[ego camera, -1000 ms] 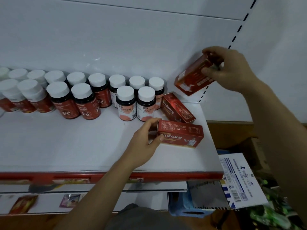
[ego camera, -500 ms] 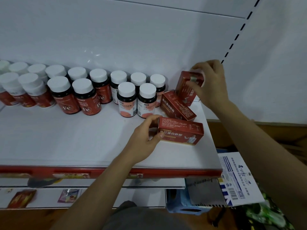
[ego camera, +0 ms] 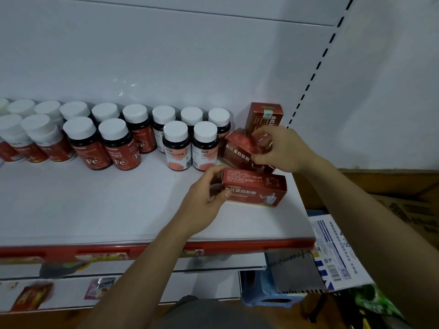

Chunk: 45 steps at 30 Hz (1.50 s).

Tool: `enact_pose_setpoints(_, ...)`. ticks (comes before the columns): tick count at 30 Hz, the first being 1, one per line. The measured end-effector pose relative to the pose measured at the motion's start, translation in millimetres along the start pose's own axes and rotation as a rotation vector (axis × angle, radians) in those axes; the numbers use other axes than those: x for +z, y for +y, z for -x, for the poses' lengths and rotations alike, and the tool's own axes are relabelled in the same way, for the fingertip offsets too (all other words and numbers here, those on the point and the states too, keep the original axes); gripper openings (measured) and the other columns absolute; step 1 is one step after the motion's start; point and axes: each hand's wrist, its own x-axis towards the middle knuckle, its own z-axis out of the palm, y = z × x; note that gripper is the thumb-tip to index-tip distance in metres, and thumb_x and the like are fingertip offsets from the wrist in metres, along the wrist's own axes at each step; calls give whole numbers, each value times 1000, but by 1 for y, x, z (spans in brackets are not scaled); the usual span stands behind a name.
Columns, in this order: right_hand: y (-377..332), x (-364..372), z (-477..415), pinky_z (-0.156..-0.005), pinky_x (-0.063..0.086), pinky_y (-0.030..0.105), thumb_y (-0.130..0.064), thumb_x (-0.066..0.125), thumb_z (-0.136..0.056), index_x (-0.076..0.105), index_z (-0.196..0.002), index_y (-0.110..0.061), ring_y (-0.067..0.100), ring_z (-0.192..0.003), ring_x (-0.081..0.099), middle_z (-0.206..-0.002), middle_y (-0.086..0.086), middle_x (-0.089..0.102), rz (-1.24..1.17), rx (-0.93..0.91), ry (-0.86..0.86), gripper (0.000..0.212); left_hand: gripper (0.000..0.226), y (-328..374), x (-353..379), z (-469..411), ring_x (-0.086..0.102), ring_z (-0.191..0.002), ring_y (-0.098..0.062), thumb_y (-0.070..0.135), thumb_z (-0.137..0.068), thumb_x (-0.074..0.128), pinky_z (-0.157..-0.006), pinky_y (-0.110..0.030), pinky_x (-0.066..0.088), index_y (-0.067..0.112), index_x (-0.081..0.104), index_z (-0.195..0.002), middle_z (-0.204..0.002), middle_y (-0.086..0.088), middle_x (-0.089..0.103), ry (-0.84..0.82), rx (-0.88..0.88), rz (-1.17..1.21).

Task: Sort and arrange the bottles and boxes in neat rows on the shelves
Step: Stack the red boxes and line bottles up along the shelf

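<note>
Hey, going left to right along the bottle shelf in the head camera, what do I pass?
Red-label bottles → two Fé bottles → two white-label bottles → front red box → slotted upright. The left hand, right hand and tilted red box overlap these, so they're skipped.

On the white shelf (ego camera: pixel 95 205) with its red front edge, white-capped dark bottles (ego camera: pixel 118 138) stand in two rows running from nine o'clock to the middle. The left hand (ego camera: pixel 204 195) grips the left end of the near box (ego camera: pixel 259 191), red and lying flat toward the shelf's right end. At twelve o'clock of it the right hand (ego camera: pixel 282 150) holds the tilted box (ego camera: pixel 237 153), fingers curled over its right end, just beside the last bottles. The upright box (ego camera: pixel 266 115) stands behind, against the back panel.
</note>
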Motion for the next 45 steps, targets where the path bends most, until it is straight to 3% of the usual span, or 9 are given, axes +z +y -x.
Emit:
enact_pose_setpoints(6,24,-13,19,-84,57,25,-40,80,-77,56,-132,-17,16,-101,69,-119,-2,65,-352,-81,111,64,38,-1,-1,-1,58,-124,-5,19,-101,62,-105,-41,53,31,50,-135,-123,24,62,3,-7,-18)
enact_pose_setpoints(9,43,-10,20,-97,56,36,-19,80,-84,55,-134,-15,18,-115,66,-126,0,65,-530,-40,138,56,40,-1,-1,-1,57,-125,-7,20,-100,62,-106,-43,52,29,50,-137,-126,21,62,4,-13,-27)
enact_pose_setpoints(13,58,2,16,-102,55,42,-20,77,-89,55,-135,-16,13,-116,66,-126,-3,67,-484,30,136,51,41,0,-1,-1,57,-126,-7,20,-101,62,-106,-41,52,28,48,-138,-129,19,61,-1,-21,-35)
enact_pose_setpoints(24,51,43,-1,-81,54,21,-23,81,-86,46,-124,-30,7,-95,65,-111,-10,62,-509,238,466,53,40,1,0,0,56,-126,-4,20,-101,61,-107,-39,51,30,48,-138,-129,21,60,-6,-29,-49)
enact_pose_setpoints(28,48,40,19,-73,57,23,-31,76,-91,50,-118,-30,6,-90,62,-103,-13,61,-377,102,601,38,40,0,-1,-1,56,-124,-2,18,-101,61,-105,-36,52,31,49,-137,-125,26,61,11,-11,-24)
enact_pose_setpoints(30,37,30,36,-73,55,21,-40,69,-92,54,-117,-32,3,-93,62,-102,-18,63,-340,-52,498,30,40,-1,0,-2,57,-124,-3,17,-101,61,-104,-35,53,30,50,-137,-124,25,61,24,7,-17)
enact_pose_setpoints(35,1,20,54,-97,47,21,-46,70,-90,50,-141,-31,5,-117,55,-130,-11,60,-1,-289,-216,57,46,2,3,0,57,-125,-12,24,-101,60,-95,-25,54,27,48,-145,-133,15,59,109,123,7)
enact_pose_setpoints(42,34,16,53,-92,59,36,-27,80,-79,55,-123,-20,18,-116,66,-123,-4,67,-693,-111,226,52,32,-5,1,-9,59,-114,-1,7,-99,60,-103,-35,50,25,60,-126,-120,15,65,290,-3,-38)
enact_pose_setpoints(45,45,33,48,-96,57,41,-32,82,-76,58,-124,-21,14,-115,66,-120,-8,68,-593,-15,287,55,30,-4,2,-6,60,-111,-3,4,-96,62,-97,-16,45,27,63,-114,-112,15,67,202,11,-131)
